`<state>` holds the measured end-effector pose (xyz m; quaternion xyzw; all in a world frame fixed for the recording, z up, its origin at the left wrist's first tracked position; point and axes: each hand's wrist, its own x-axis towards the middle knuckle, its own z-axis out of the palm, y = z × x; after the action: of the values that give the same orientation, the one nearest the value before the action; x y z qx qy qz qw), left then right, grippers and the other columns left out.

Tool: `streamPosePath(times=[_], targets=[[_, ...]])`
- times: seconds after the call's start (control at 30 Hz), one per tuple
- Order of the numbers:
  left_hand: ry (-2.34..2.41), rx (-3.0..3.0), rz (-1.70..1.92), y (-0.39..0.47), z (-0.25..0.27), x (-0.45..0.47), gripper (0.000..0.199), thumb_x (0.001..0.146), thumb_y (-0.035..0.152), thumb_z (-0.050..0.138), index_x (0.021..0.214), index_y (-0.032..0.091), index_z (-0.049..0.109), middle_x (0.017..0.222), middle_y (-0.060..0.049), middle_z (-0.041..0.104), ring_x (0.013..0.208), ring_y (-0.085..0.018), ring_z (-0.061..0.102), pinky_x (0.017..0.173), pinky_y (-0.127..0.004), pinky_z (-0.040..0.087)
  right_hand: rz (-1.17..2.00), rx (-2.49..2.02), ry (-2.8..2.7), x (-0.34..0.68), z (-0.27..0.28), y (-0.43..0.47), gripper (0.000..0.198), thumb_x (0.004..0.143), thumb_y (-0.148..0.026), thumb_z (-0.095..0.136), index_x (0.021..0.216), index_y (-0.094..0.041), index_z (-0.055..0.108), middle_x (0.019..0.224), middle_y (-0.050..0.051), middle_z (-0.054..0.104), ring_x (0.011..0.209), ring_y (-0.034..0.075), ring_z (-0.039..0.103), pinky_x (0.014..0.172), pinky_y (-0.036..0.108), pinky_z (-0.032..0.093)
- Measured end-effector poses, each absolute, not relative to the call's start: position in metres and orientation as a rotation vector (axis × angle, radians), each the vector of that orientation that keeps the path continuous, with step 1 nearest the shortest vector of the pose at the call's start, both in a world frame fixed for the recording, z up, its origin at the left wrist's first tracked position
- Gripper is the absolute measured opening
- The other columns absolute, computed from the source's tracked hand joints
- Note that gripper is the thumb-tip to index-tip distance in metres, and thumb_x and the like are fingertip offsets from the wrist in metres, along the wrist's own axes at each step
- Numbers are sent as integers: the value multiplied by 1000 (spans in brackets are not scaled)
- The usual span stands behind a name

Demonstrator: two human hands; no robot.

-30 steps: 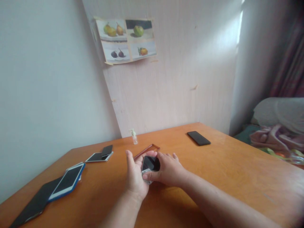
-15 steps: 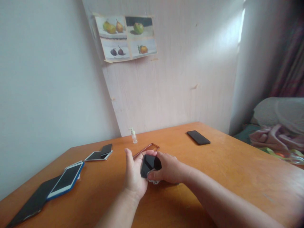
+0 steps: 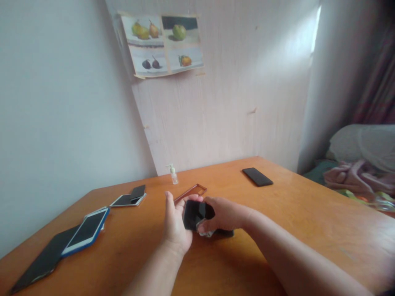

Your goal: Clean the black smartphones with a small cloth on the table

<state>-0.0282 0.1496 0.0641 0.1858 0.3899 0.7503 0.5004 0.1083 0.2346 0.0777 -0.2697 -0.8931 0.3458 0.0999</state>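
My left hand (image 3: 176,224) supports a black smartphone (image 3: 191,214) from below, fingers under its far edge and thumb raised clear of it. Over the phone's screen, my right hand (image 3: 222,214) pinches a crumpled whitish wipe (image 3: 206,233) between thumb and fingers, pressed near the phone's near edge. The right end of the phone sticks out beyond my right hand, whose fingers hide the middle of the screen. Just behind both hands, a reddish-brown clear phone case (image 3: 197,190) lies on the table.
On the wooden table (image 3: 308,230) stand a small pump bottle (image 3: 173,174) and, far right, a black phone (image 3: 257,176). To the left lie a white tablet (image 3: 123,200) with a dark phone on it, a blue-cased tablet (image 3: 88,232) and a dark flat folder (image 3: 43,261).
My right hand has slid with the wipe a little to the right across the phone's screen. More of the screen's left part shows. My left hand keeps its hold.
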Motion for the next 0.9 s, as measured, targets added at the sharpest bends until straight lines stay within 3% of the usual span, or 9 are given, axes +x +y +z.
streamPosePath(times=[0.13, 0.33, 0.47, 0.57, 0.77, 0.9], targets=[[964, 420, 1822, 151, 64, -30, 59, 77, 71, 52, 80, 14, 66, 87, -11, 72, 78, -24, 69, 67, -34, 53, 701, -963, -2586, 101, 73, 232, 75, 57, -71, 72, 112, -22, 60, 102, 9, 69, 92, 30, 63, 74, 35, 43], [1047, 392, 1857, 156, 62, -31, 29, 79, 43, 60, 77, 14, 66, 81, -8, 72, 73, -19, 67, 69, -30, 52, 984, -904, -2638, 117, 69, 251, 94, 46, -59, 83, 129, -25, 55, 117, 10, 66, 106, 32, 60, 85, 37, 44], [1088, 349, 1874, 160, 58, -32, 19, 78, 32, 60, 78, 14, 66, 82, -8, 72, 75, -19, 67, 72, -32, 53, 818, -933, -2661, 112, 61, 252, 117, 51, -64, 79, 149, -23, 30, 147, 15, 42, 134, 37, 36, 106, 47, 30], [1090, 337, 1868, 162, 56, -33, 16, 76, 30, 61, 77, 14, 65, 82, -7, 73, 75, -19, 68, 73, -33, 53, 709, -933, -2662, 107, 58, 249, 120, 56, -67, 75, 153, -25, 17, 155, 14, 27, 142, 37, 21, 112, 52, 18], [1112, 365, 1878, 163, 53, -34, 15, 75, 29, 61, 79, 15, 66, 81, -6, 73, 74, -18, 68, 70, -31, 53, 959, -950, -2711, 120, 63, 258, 114, 47, -67, 80, 145, -27, 38, 144, 12, 47, 134, 38, 36, 106, 46, 32], [1127, 358, 1886, 163, 52, -35, 16, 75, 28, 61, 79, 14, 66, 83, -8, 73, 75, -19, 68, 68, -30, 52, 811, -1012, -2647, 113, 61, 255, 114, 53, -69, 76, 149, -26, 31, 148, 15, 40, 138, 42, 27, 109, 55, 24]])
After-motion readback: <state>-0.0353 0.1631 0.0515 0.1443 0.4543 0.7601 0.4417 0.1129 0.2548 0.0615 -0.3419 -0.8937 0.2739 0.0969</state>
